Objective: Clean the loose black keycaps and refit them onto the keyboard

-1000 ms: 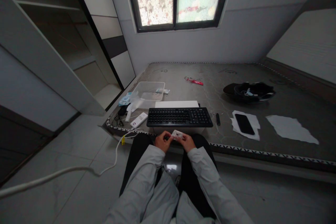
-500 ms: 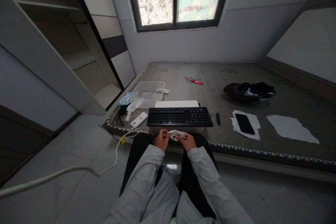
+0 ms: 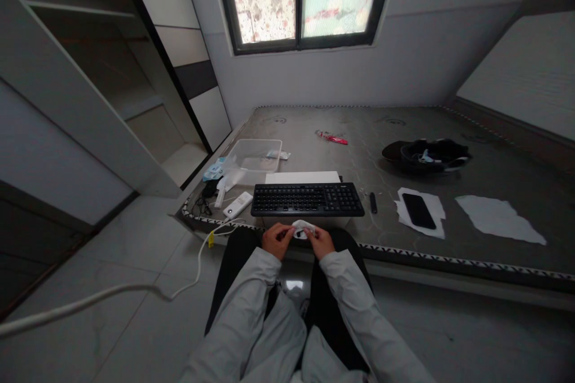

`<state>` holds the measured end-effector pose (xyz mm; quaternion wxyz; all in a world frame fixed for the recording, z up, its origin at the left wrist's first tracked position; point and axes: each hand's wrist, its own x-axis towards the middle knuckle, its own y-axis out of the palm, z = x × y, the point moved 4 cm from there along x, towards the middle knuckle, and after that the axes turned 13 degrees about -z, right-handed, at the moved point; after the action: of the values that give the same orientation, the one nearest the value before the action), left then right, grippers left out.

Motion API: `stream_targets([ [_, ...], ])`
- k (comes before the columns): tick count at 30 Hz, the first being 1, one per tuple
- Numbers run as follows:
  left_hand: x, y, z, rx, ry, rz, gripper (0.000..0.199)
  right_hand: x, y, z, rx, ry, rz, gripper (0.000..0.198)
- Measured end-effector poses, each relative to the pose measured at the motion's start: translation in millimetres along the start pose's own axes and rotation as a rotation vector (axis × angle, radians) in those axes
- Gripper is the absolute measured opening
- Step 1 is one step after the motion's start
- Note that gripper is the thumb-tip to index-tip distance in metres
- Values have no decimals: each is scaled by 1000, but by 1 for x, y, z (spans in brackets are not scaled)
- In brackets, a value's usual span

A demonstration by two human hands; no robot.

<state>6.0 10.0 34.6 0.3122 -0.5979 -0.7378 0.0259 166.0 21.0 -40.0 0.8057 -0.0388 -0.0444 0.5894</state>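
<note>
Between my knees, just in front of the black keyboard [image 3: 308, 200], both hands work at a small piece of white tissue [image 3: 304, 225]. My left hand [image 3: 277, 240] pinches its left side with the fingertips. On the right, my right hand [image 3: 321, 242] is closed on the other side of it. A small black piece shows against the white; it is too small to name. The keyboard lies on a white box [image 3: 302, 178] near the bed edge.
To the left are a clear plastic bin [image 3: 254, 158], a white power strip [image 3: 238, 206] with its cable, and dark cords. Rightward lie a small black stick [image 3: 373, 203], a phone [image 3: 418, 211] on white paper, another paper sheet [image 3: 501, 219] and a black cap [image 3: 426, 157].
My left hand has shifted slightly, its fingers now closer to the right hand. The tissue is more bunched and sits a little further right and higher.
</note>
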Motion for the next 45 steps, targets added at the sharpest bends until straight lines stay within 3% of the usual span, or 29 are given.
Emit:
stream_targets([
  [11, -3, 11, 17, -4, -58, 90, 21, -3, 4, 3, 180, 98, 73, 50],
  [18, -4, 12, 21, -11, -179, 72, 24, -9, 8, 20, 151, -3, 161, 51],
  [27, -6, 25, 37, -214, -424, 144, 37, -7, 3, 20, 111, -14, 73, 44],
  [40, -4, 23, 24, -258, -415, 168, 31, -4, -4, 20, 85, 3, -35, 54],
  [45, -5, 22, 25, -288, -458, 213, 36, 0, -14, 17, 69, 37, -197, 56],
])
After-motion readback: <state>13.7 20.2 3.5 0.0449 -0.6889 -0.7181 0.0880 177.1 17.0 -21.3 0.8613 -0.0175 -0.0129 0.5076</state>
